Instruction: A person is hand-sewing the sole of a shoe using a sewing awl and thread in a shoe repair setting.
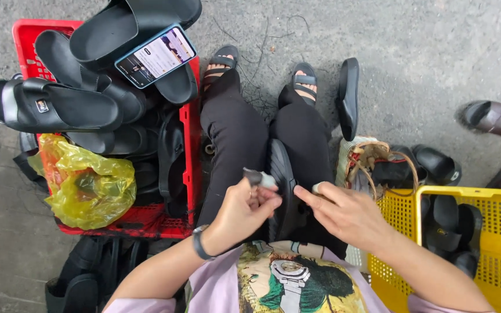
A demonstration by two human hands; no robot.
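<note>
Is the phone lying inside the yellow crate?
No. The phone lies on top of black sandals piled in the red crate, far from the yellow crate.

I look down on my own two bare forearms, which come in from the bottom edge and angle toward each other over my lap. My left hand (242, 211) is curled, fingers folded inward and thumb pressed against the forefinger in a pinch, with the knuckles turned up toward the camera. A dark band circles that wrist. My right hand (343, 211) lies flatter (palm down, back of the hand facing me), its fingers stretched toward the left, the fingertips close to those of the other hand. Both wrists are slightly bent. Beyond the hands, my knees are drawn together and my feet point away.
</note>
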